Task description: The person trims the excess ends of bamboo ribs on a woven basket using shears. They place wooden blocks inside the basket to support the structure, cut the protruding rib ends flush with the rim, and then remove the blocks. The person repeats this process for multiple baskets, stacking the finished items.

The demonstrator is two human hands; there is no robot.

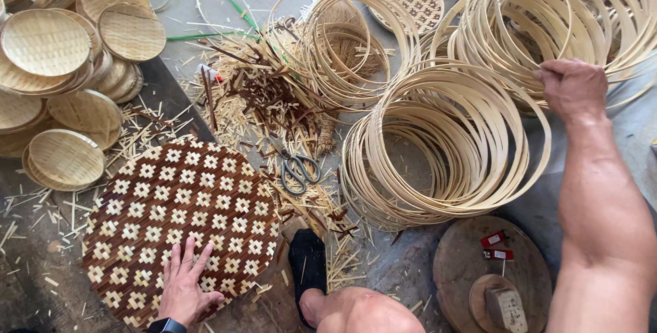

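Bamboo hoop (pixel 540 127) lifted off the floor's hoop pile (pixel 438 162) by right hand (pixel 573 88), fingers closed round its rim; left hand (pixel 183 286) lies flat, fingers spread, pinning the checkered woven mat (pixel 178 216) near the scissors (pixel 295 167).

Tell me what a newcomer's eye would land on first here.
First the round woven mat with its brown-and-pale check, lower left, under the left hand. Then the heaps of pale bamboo hoops across the right, where the right hand grips one, with scissors lying between.
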